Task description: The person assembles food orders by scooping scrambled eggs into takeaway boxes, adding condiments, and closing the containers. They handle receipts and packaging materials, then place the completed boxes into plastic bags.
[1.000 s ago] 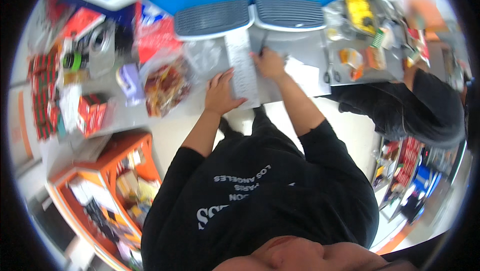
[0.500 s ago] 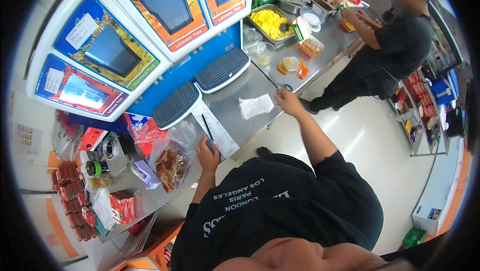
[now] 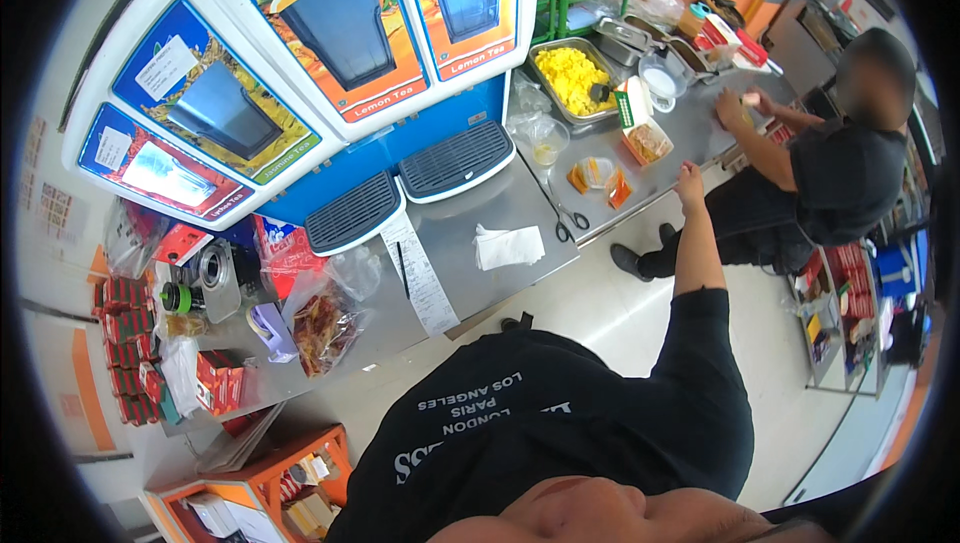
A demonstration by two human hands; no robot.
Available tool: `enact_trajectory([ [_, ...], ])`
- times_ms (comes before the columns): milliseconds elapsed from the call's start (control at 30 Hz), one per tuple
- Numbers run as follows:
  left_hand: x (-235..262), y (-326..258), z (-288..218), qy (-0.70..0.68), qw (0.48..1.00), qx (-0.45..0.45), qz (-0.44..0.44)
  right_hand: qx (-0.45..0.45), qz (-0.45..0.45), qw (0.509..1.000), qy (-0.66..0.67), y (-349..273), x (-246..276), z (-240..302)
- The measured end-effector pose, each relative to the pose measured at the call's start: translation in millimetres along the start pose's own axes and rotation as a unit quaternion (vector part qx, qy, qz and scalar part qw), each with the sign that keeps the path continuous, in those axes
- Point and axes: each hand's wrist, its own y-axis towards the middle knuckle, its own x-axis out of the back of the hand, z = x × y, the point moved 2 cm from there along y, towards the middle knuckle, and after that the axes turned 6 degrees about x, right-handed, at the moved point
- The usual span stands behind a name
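Note:
My right hand is stretched out past the counter's front edge, at the end of a raised forearm. Its fingers look loosely curled, and I see nothing in them. Closest to it is an open takeaway box with food inside. Orange sauce packets lie nearby, beside a small clear cup. Black-handled scissors rest at the counter edge. White paper napkins lie nearer to me, and a black pen is on a long receipt. My left hand is out of sight.
Tea dispensers with drip trays line the counter's back. A tray of yellow food stands beyond. At the far right a co-worker handles food at the counter. A bagged item and tape dispenser sit at left.
My right hand has moved from beside the scissors rightward and away, toward the open food box. My left hand has left the receipt and dropped out of view. The view has shifted somewhat.

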Motion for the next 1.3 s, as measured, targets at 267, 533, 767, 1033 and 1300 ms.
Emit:
enact_trajectory([
  [267, -14, -55, 14, 0.008, 0.985, 0.170, -0.005, -0.106, 0.133, 0.977, 0.128, 99, -33, -17],
  [533, -14, -39, -11, 0.004, 0.983, 0.186, -0.007, -0.105, 0.138, 0.975, 0.137, 99, -29, -20],
  [767, -27, -58, 27, 0.011, 0.984, 0.174, -0.031, -0.044, 0.114, 0.989, 0.080, 66, -40, -10],
  [1033, -14, -53, 49, 0.122, 0.989, 0.082, -0.019, 0.076, 0.089, 0.991, 0.068, -1, -2, -20],
  [1300, 30, -49, -104, 0.147, 0.980, 0.131, 0.037, 0.200, 0.219, 0.955, -0.001, -167, -36, 103],
])
